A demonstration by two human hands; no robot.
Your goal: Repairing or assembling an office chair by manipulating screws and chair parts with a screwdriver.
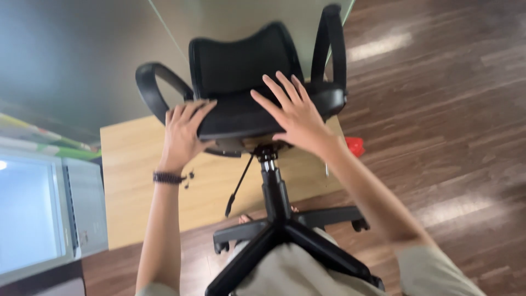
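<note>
A black office chair (246, 104) lies tipped over on a light wooden table (137, 181), its seat and mesh backrest turned toward the far side and its underside facing the camera. The central column (274, 189) runs from under the seat toward the viewer, ending in the star base (290, 235) with small castors, which hangs out past the table edge above the person's lap. A thin black lever (239, 183) slants down from beneath the seat. The two looped armrests stand out at either side, one at the left (156, 87) and one at the upper right (331, 44).

The left hand (183, 134) lies on the seat's near left edge, fingers (192, 112) together and curled over the rim, a dark bracelet (168, 177) at the wrist. The right hand (296, 118) rests flat on the seat bottom just right of the column, fingers (279, 90) spread apart and gripping nothing.

A few small dark bits (189, 178) lie on the table just beside the left wrist. A red object (355, 145) shows at the table's right edge, partly hidden. Dark wooden floor (438, 109) spreads to the right; a pale screen (27, 214) sits at the far left
</note>
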